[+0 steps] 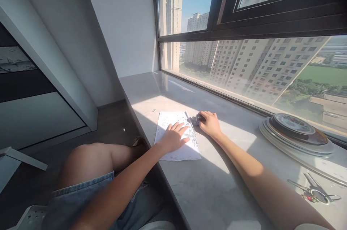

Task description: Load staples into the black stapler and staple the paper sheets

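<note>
A sheet of paper [169, 120] with printed or written lines lies flat on the grey stone windowsill [211, 183]. My left hand [173, 137] rests on the paper with fingers stretched out flat. My right hand [210, 123] lies just right of the paper, fingers curled over a small dark object [195, 119] at the sheet's upper right corner. What that object is I cannot make out.
A stack of plates [295, 132] sits on the sill at the right by the window. Keys on a ring [314, 191] lie nearer the front right. My bare knee and denim shorts [89, 194] are below the sill's edge.
</note>
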`<state>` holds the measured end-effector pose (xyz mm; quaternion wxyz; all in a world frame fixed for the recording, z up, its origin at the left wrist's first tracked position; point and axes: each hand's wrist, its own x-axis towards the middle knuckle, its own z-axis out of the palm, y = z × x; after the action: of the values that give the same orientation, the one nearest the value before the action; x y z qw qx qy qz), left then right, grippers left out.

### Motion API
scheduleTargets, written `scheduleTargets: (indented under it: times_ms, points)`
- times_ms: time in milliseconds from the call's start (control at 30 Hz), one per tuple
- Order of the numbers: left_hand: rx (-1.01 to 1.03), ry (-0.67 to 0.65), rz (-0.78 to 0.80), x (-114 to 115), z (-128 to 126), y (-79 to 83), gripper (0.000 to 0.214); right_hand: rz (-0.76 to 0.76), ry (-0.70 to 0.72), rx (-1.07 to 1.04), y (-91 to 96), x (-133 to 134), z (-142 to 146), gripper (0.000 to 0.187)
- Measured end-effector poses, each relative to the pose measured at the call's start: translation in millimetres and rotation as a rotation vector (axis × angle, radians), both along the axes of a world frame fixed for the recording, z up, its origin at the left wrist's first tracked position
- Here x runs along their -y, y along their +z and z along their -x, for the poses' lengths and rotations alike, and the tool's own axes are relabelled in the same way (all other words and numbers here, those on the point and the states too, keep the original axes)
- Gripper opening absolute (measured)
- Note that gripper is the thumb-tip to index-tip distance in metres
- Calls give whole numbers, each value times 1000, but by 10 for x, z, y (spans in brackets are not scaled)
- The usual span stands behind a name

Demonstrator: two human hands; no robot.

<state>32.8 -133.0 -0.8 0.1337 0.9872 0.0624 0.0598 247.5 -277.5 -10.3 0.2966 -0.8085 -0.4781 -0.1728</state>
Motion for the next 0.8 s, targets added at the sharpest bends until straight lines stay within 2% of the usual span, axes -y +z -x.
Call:
scheduleTargets:
  times_ms: [67, 167, 300, 467, 567, 800]
  points:
    - [-41, 51, 11, 7, -70, -8, 68, 7, 91, 2, 5, 9, 3, 31]
    - [-51, 78, 20, -110, -192, 27, 63, 14, 156, 24, 13, 15, 40, 31]
    - [-45, 32, 42, -164, -252, 74, 62, 6, 162, 25, 17, 8, 96, 33]
    - [-59, 61, 38, -98, -274, 136, 61, -6, 176, 7, 19, 9, 80, 30]
    - [-96, 73, 51, -146, -363, 170, 63, -12, 189, 2, 13, 12, 65, 30]
    - [-90, 24, 57, -243, -506, 103, 68, 1, 201, -3, 16, 9, 74, 31]
